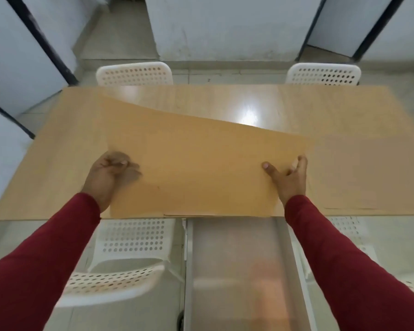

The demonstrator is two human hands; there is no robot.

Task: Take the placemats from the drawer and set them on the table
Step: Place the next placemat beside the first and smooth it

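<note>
Both hands hold one big tan placemat (201, 163) over the near edge of the table (46, 163). One hand, the left hand (109, 172), pinches its left side. On the other side, the right hand (288, 176) grips its right edge. An open drawer (237, 259) sticks out under the table.

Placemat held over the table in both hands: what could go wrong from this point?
1. The placemat is tilted, its far left corner raised; it may land skewed, not square to the table.
2. The left hand and right hand grip only its near side, so the thin sheet could flex or slip.
3. The drawer is open below the table's edge, where the person could bump it.
</note>
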